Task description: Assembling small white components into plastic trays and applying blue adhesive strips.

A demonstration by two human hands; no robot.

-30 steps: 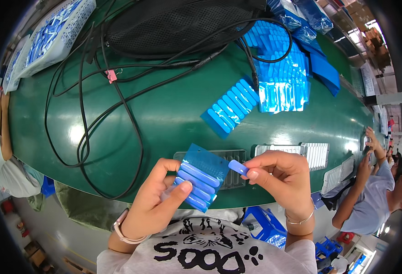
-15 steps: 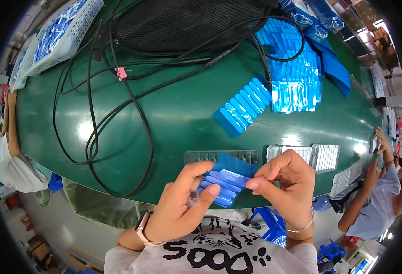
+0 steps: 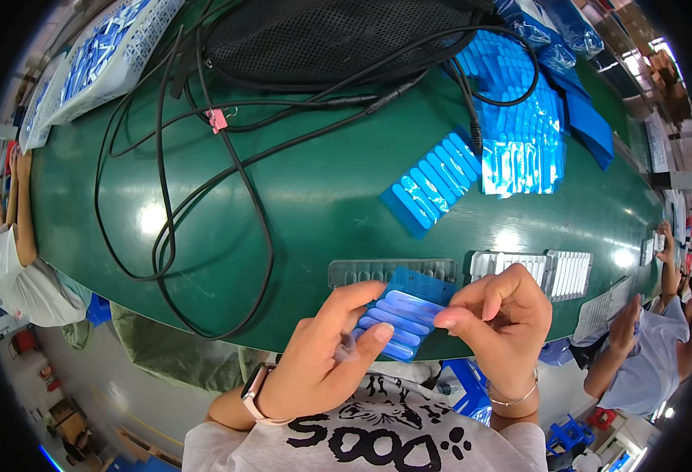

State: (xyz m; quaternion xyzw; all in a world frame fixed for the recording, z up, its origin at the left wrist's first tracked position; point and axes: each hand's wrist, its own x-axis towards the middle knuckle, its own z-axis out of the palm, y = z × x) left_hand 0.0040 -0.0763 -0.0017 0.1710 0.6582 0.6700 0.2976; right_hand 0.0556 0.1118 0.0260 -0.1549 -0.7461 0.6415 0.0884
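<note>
My left hand [image 3: 322, 358] is closed on a blue sheet of rounded strips [image 3: 406, 324], with the thumb lying across the strips. A bit of clear film [image 3: 346, 348] shows by its fingers. At the sheet's right edge, the thumb and forefinger of my right hand [image 3: 503, 318] pinch the end of the upper strips; the exact contact is partly hidden. Just behind the sheet lies a grey slotted tray [image 3: 352, 273]. Right of it, another slotted tray [image 3: 570, 274] carries white strips.
A loose blue strip sheet [image 3: 431, 185] lies beyond my hands, beside a stack of such sheets [image 3: 523, 118]. Black cables [image 3: 266, 228] loop over the green table [image 3: 314, 212], a pink clip on them. A black mesh bag [image 3: 322, 39] and white baskets [image 3: 110, 67] stand behind. Co-workers sit at both sides.
The view has shifted slightly, so the table appears a little further right. Both hands still hold the sheet, its strips now turned a bit more into view. The right-hand co-worker's nearer hand has moved.
</note>
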